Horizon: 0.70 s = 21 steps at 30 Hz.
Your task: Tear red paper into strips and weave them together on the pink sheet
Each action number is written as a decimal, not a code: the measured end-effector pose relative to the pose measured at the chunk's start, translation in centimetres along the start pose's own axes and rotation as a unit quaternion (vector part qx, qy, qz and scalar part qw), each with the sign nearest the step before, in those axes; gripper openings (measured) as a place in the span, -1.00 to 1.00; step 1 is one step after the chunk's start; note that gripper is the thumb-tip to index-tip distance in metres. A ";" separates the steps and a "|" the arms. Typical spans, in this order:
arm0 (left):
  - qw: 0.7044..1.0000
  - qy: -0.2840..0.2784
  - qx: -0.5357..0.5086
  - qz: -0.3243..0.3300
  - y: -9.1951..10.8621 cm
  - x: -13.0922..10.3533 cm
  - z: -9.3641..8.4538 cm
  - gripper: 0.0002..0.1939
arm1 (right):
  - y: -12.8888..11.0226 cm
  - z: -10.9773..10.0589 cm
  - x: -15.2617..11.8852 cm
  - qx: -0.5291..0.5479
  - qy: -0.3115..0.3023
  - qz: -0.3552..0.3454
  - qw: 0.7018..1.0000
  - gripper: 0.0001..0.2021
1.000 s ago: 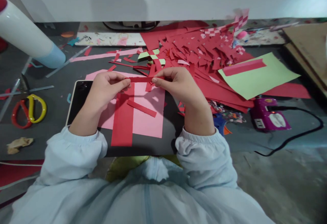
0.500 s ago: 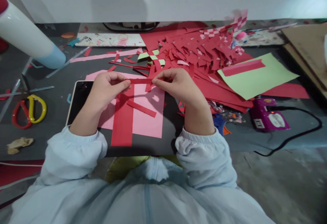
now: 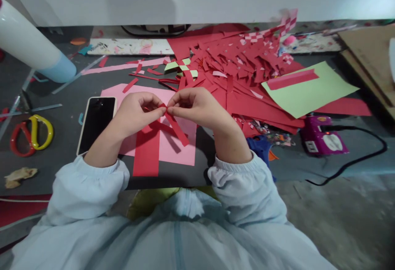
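My left hand (image 3: 138, 111) and my right hand (image 3: 197, 107) meet over the sheets, each closed in a pinch on a narrow red paper strip (image 3: 177, 130). One end of the strip hangs down to the right from the fingertips. Below lies a pink paper sheet (image 3: 175, 155), with a wider red paper piece (image 3: 146, 155) across it and past its front edge. Another short red strip on the sheet is partly hidden behind the held one. By my left forearm rests a phone (image 3: 96, 120) with a dark screen.
A heap of red paper pieces (image 3: 228, 64) fills the back middle. A green sheet (image 3: 308, 91) lies right of it, near a purple box (image 3: 324, 136) with a black cable. Scissors (image 3: 32, 134) and a white bottle (image 3: 33, 44) are at left. A blue tool (image 3: 259, 146) sits beside my right forearm.
My hands have come together; the strip, earlier stretched level between them, is now bent or folded at the fingertips with an end hanging. The phone shows more fully.
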<state>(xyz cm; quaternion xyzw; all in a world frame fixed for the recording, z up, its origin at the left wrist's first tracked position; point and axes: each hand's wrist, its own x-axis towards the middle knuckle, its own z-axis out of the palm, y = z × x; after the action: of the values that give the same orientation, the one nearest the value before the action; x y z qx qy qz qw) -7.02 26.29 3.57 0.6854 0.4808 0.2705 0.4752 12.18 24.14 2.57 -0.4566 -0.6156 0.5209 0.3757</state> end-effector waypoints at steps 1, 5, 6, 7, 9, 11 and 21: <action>1.000 0.007 -0.017 -0.004 0.0 0.0 0.1 -0.89 | 0.0 0.0 0.0 0.009 0.007 0.003 1.000 -0.89; 0.997 0.024 -0.074 -0.009 -0.2 -0.1 0.3 -0.84 | -0.2 0.1 0.0 0.023 0.033 0.008 0.999 -0.89; 0.997 0.028 -0.077 -0.009 -0.3 -0.1 0.4 -0.85 | -0.2 0.1 0.0 0.024 0.037 0.008 0.999 -0.90; 0.997 0.029 -0.077 -0.012 -0.3 -0.2 0.4 -0.85 | -0.3 0.2 0.0 0.024 0.038 0.008 0.999 -0.90; 0.997 0.032 -0.074 -0.017 -0.2 -0.2 0.4 -0.85 | -0.3 0.2 0.0 0.024 0.037 0.007 0.999 -0.91; 0.997 0.030 -0.067 -0.022 -0.1 -0.2 0.3 -0.84 | -0.2 0.2 0.1 0.019 0.036 0.006 0.999 -0.92; 0.999 0.026 -0.039 -0.014 0.1 -0.3 0.4 -0.87 | 0.4 0.7 0.0 -0.024 0.057 -0.026 0.998 -0.97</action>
<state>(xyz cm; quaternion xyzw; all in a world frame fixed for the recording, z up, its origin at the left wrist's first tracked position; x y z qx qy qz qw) -6.75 25.84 3.47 0.6524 0.4911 0.3002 0.4930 11.54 23.99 2.04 -0.4783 -0.6170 0.4690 0.4130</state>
